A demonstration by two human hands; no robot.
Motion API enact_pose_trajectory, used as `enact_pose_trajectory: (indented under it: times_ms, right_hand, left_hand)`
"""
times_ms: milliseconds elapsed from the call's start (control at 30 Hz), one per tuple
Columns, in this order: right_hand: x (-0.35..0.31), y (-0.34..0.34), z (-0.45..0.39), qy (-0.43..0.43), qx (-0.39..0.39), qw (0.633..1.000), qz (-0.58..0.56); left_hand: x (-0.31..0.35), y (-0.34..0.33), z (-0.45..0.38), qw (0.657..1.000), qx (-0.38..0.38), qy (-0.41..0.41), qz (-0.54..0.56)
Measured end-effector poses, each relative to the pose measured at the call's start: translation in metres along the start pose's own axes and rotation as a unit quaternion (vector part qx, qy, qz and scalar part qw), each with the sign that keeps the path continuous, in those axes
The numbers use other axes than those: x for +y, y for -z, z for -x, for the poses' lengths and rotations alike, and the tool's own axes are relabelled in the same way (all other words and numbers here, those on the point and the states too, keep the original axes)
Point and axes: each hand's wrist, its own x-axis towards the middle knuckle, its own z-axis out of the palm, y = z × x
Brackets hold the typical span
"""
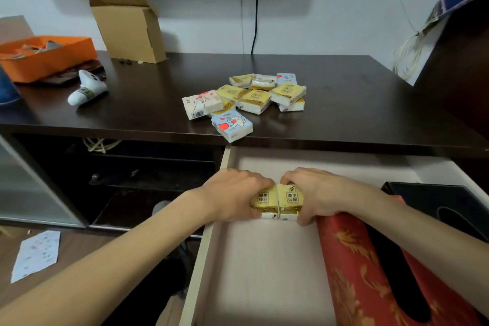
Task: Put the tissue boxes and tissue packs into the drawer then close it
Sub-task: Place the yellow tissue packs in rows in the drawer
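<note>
A: Where are the tissue things?

B: 2 small yellow plastic-wrapped tissue packs sit side by side, touching, on the pale floor of the open light-wood drawer.

A: And the boxes?

B: A red tissue box with gold pattern lies at the drawer's right, a black tissue box behind it. A loose heap of yellow, white and blue tissue packs remains on the dark tabletop.
</note>
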Motion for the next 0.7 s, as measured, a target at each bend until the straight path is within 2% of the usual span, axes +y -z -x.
enact_pose_trajectory:
  times_ms: [133,267,400,500,633,700]
  right_hand:
    - [0.001,-0.001,0.004,0.001,0.038,0.999,-0.028]
    - [0.004,0.003,0.025,0.008,0.133,0.984,-0.114]
    - [0.012,0.033,0.035,0.004,0.298,0.929,-0.22]
    - [0.022,0.07,0.014,-0.002,0.367,0.901,-0.232]
    - [0.032,0.106,-0.039,-0.036,0.363,0.906,-0.213]
    - [0.033,0.109,-0.063,-0.051,0.337,0.912,-0.229]
  left_hand:
    - [0.007,0.005,0.006,1.0,0.001,0.016,0.0]
    - [0.015,0.021,0.021,0.997,0.04,0.024,0.068]
    - [0.012,0.058,0.033,0.975,0.176,0.06,0.124]
    - [0.002,0.085,0.019,0.948,0.249,0.095,0.171]
    - [-0.017,0.11,-0.018,0.932,0.283,0.147,0.173]
    - [-0.025,0.114,-0.032,0.932,0.265,0.179,0.171]
